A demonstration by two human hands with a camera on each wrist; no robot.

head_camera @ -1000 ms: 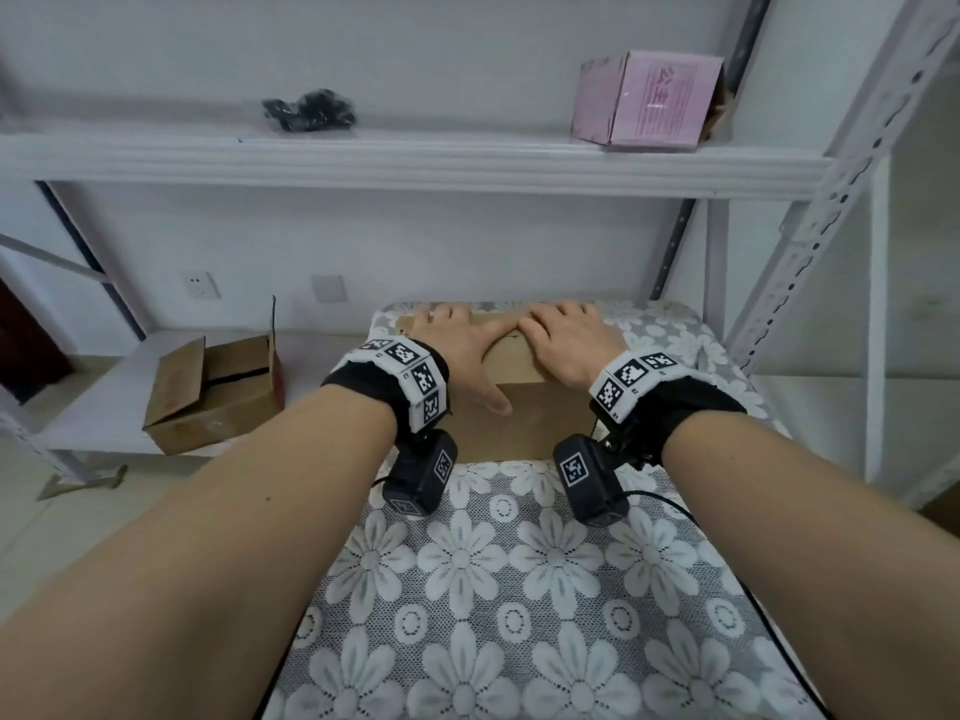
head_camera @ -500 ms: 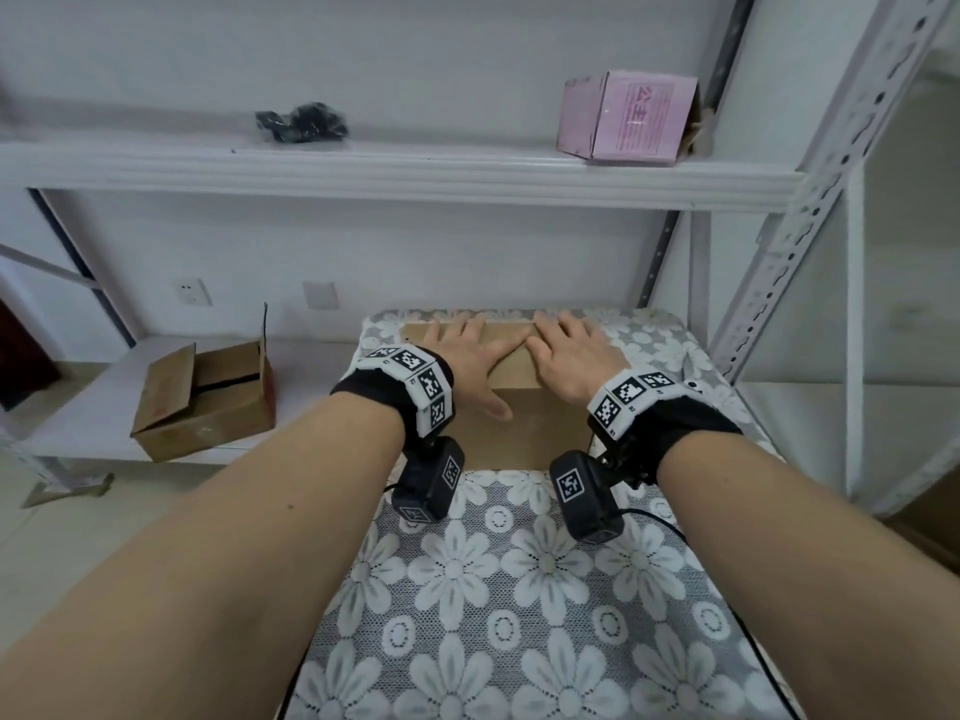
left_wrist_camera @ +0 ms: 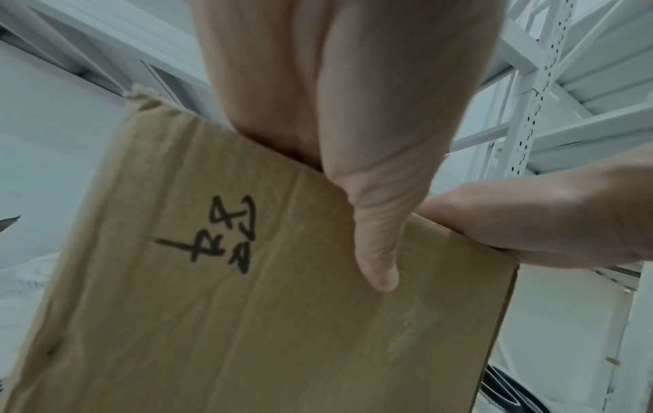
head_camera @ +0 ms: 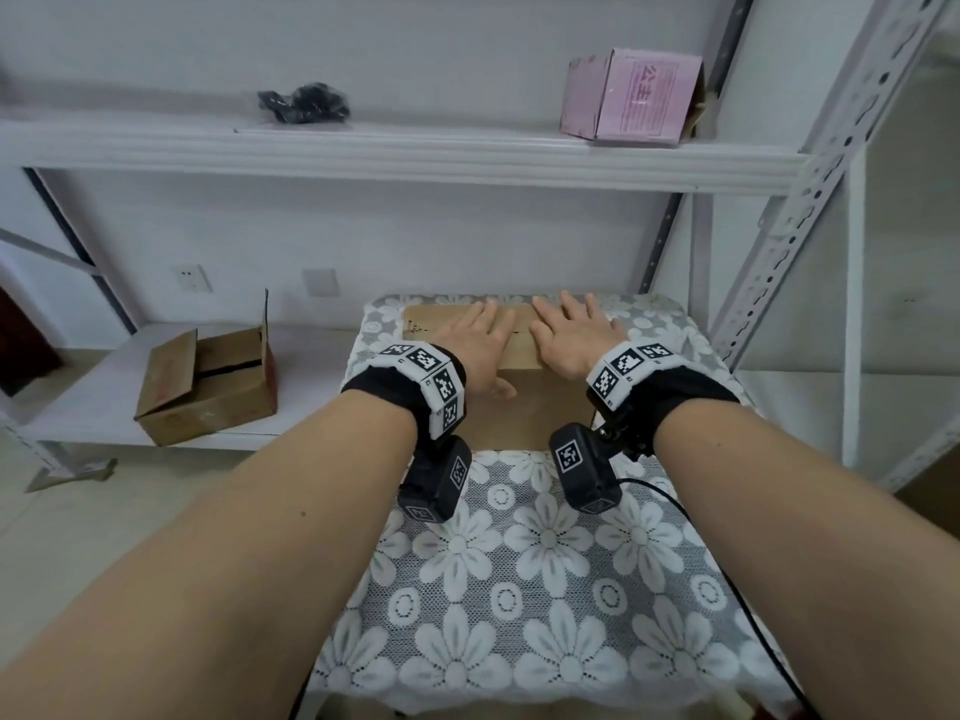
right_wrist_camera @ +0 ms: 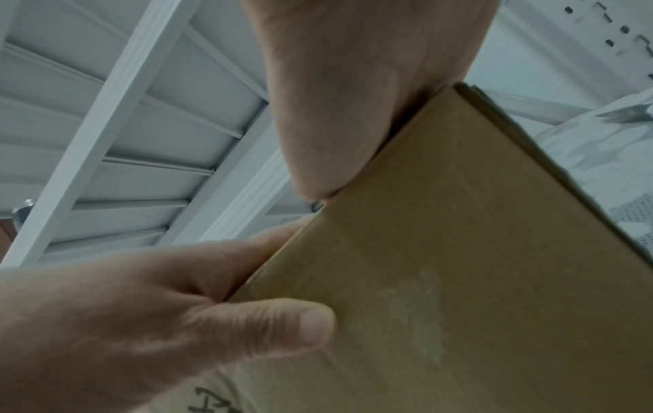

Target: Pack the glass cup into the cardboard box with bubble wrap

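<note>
Fingers [head_camera: 485, 317] of both hands lie straight, flat atop the closed cardboard box [head_camera: 524, 407].

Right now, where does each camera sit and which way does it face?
Head: worn high, faces forward and down; both forearms, left hand and right hand flat on the cardboard box.
Left wrist: under the wrist, faces up along the palm; thumb over the box's front.
Right wrist: likewise; both thumbs show.
All three share the box.

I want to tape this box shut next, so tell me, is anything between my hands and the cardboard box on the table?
Nothing visible. The left hand and right hand lie flat directly on the cardboard box top.
</note>
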